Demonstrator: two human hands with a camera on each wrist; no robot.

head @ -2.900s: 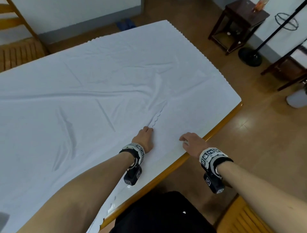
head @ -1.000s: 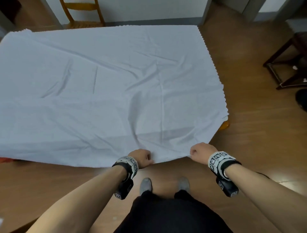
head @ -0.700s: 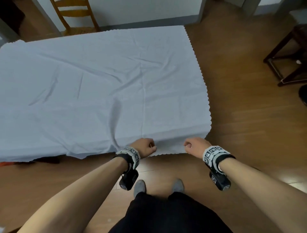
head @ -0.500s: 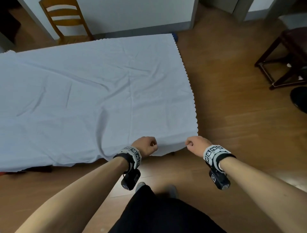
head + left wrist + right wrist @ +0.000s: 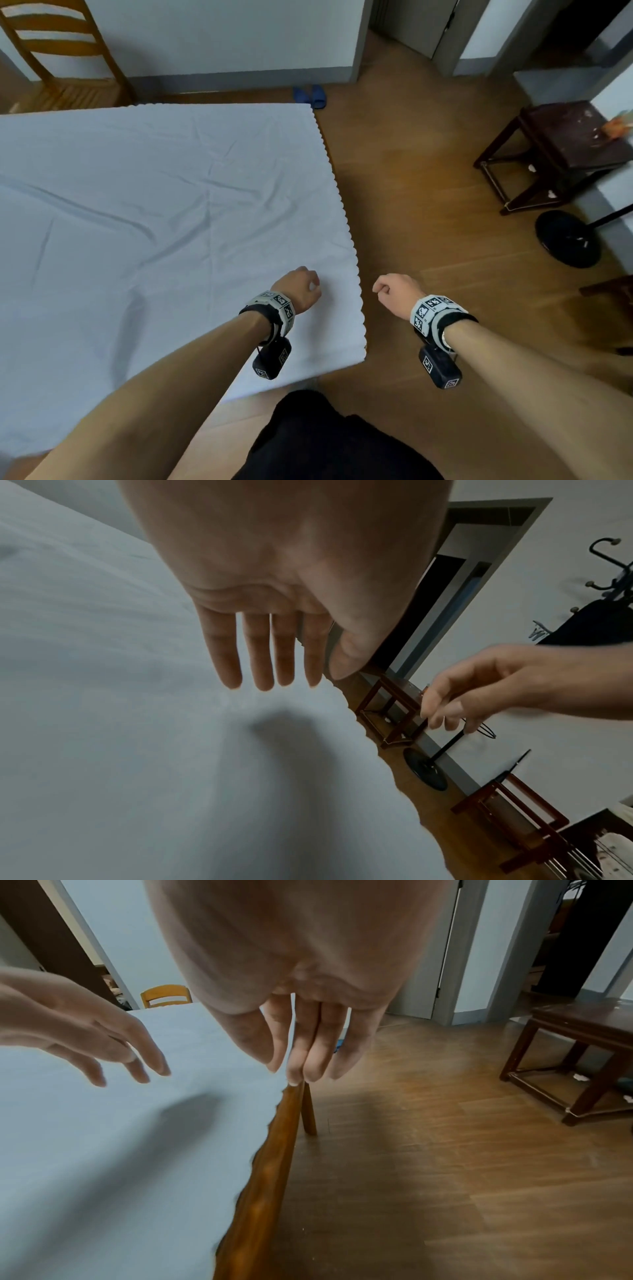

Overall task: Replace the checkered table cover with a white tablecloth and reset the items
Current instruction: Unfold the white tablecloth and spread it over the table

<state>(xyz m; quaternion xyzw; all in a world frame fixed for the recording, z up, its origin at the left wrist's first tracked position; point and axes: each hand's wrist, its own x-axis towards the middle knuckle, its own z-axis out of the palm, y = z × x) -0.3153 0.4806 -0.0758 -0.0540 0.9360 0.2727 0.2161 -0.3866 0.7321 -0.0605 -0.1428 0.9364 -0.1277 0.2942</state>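
Lying flat, white tablecloth point(image 5: 164, 212) below left hand point(image 5: 301, 286) fingers point(image 5: 260, 653), untouched.

Wooden table point(image 5: 263, 1172) under creased, scallop-edged white tablecloth point(image 5: 164, 219)

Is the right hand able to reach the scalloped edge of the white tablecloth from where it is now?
Probably yes. The right hand hangs open just beside the scalloped edge of the white tablecloth, and nothing lies between them.
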